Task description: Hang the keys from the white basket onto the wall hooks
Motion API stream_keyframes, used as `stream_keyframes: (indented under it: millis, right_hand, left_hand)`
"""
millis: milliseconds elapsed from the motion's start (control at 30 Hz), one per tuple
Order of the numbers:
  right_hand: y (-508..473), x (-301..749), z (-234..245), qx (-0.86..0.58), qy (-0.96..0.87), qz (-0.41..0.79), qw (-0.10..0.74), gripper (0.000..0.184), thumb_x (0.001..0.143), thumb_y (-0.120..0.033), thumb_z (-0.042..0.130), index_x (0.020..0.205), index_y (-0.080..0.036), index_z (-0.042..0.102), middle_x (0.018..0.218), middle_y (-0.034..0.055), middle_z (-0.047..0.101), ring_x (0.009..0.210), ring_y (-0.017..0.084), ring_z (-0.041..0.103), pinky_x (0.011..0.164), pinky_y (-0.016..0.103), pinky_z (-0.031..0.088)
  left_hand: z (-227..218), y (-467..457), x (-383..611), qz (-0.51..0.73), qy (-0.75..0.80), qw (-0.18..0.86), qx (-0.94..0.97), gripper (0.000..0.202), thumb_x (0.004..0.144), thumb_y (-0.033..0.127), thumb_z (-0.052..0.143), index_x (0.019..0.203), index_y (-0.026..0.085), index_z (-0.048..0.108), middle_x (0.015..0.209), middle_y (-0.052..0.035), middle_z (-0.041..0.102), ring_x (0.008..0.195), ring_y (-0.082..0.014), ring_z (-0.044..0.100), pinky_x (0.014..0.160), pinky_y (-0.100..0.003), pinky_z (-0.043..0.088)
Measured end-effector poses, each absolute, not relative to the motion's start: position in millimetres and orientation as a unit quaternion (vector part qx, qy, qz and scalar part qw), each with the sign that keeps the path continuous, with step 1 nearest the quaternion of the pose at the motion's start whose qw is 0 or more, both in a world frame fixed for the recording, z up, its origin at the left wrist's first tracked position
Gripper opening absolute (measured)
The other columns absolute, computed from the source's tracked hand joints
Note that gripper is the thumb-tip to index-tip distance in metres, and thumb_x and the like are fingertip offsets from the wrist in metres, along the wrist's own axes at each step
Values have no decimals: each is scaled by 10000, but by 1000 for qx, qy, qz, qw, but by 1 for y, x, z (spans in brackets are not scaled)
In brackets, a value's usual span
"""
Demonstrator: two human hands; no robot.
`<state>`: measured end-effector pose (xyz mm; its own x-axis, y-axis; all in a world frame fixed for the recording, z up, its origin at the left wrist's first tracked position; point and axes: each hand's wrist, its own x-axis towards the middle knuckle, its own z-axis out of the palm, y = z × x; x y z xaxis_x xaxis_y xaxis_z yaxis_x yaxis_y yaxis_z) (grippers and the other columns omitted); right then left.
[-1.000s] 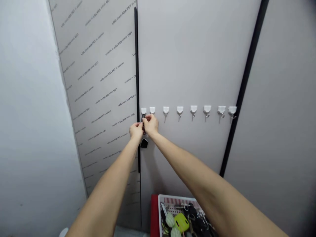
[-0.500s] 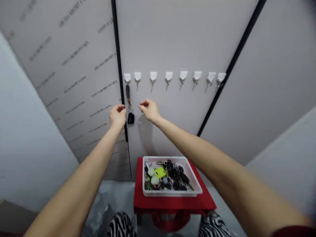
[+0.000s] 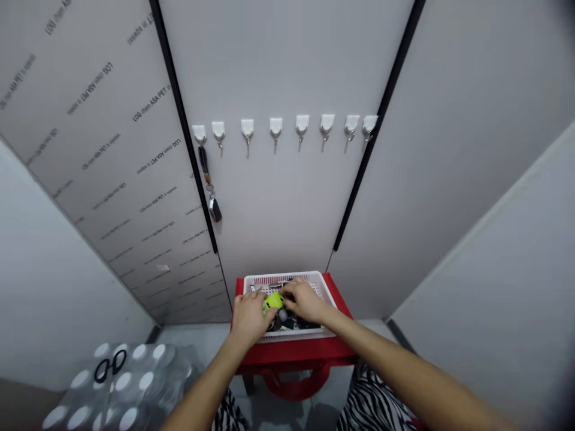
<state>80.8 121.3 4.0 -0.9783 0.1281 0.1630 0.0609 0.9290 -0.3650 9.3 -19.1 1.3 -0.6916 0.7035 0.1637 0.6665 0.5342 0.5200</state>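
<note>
Down in the white basket (image 3: 305,334), the yellow case (image 3: 274,300) is flanked by both hands: its left side is met by the left hand (image 3: 249,315), thumb and fingers spread about it, and its right edge by the right hand (image 3: 306,299), fingers bent. Whether it is truly gripped by either cannot be told from here. Dark keys (image 3: 287,324) are seen beside it, partly covered by the hands. The basket is borne by a red stand (image 3: 296,352), set close to the panel (image 3: 278,209). Higher up, 8 hooks (image 3: 275,124) are lined up, and from the leftmost a key fob (image 3: 215,210) is hung by a dark strap (image 3: 203,159). At lower left, white-topped bottles (image 3: 123,381) are packed together, topped by black loops (image 3: 111,368).
</note>
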Motion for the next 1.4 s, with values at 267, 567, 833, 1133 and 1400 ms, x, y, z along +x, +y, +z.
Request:
stream_keyframes:
  millis: [267,567,833,1133,1400]
  right_hand:
    - [115,97,-2,-33,-976,164,138,267,616,-151,458,865,-207,534,850,26,552,866,175,378,756,323,255]
    - [110,103,7,-91,-920,315,216,291,657,-142,373,917,-170,501,841,53,558,780,155,460,722,291,320]
    - [91,96,15,-26,-893,424,150,258,598,-212,474,841,-149,532,819,41,569,751,160,481,693,277,341]
    - [95,97,34,-104,-672,729,78,138,586,-210,455,712,-165,485,585,-21,545,503,85,462,494,208,347]
    - [105,102,73,-114,-538,832,79,130,578,-249,486,670,-158,498,587,-6,544,492,95,479,455,222,353]
  left_hand:
    - [-1,-16,3,534,792,124,270,138,499,231,551,631,194,564,559,7,566,548,-136,498,596,-257,351]
    - [31,-12,10,790,523,307,95,295,465,240,602,708,153,461,501,47,536,424,-80,487,441,-189,369]
    - [52,2,14,846,436,298,75,278,469,209,607,698,155,458,562,41,541,448,-60,489,447,-172,380]
    - [63,-1,-4,878,407,246,51,185,520,169,560,663,155,444,528,51,505,441,-52,478,454,-172,383]
    - [47,-2,9,756,613,163,160,232,519,177,545,750,172,529,748,-23,550,693,-138,516,662,-280,390]
